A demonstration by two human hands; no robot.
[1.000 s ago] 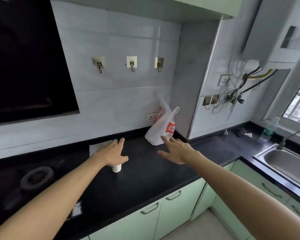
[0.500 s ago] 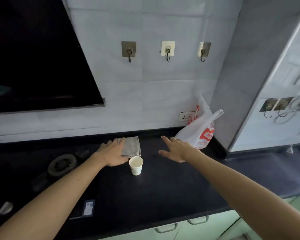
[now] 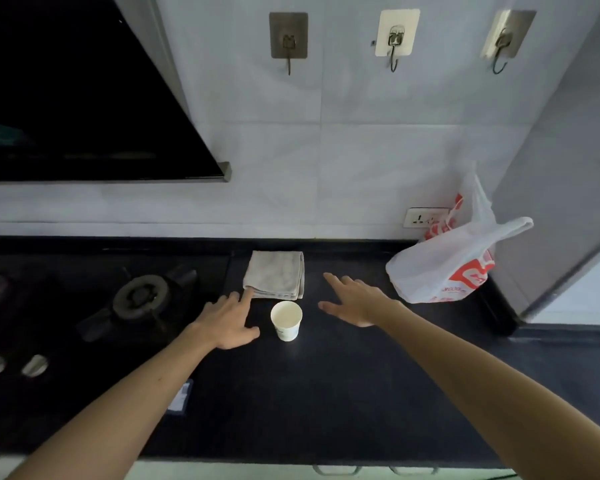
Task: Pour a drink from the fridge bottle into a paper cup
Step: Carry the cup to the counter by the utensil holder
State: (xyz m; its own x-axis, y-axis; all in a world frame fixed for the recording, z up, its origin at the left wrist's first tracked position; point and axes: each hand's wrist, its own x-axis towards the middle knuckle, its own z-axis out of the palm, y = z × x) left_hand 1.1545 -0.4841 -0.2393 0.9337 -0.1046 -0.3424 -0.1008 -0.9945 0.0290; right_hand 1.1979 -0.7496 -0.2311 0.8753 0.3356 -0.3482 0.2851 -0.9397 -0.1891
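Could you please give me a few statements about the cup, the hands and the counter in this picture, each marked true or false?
1. The paper cup stands upright on the black counter. True.
2. The left hand grips the cup. False: it is open beside the cup, apart from it.
3. A folded cloth lies behind the cup. True.
4. The right hand holds the plastic bag. False: it is open and apart from the bag.
5. Three hooks are fixed to the wall. True.

Dim, soft daylight, perhaps from the right; edges bowed.
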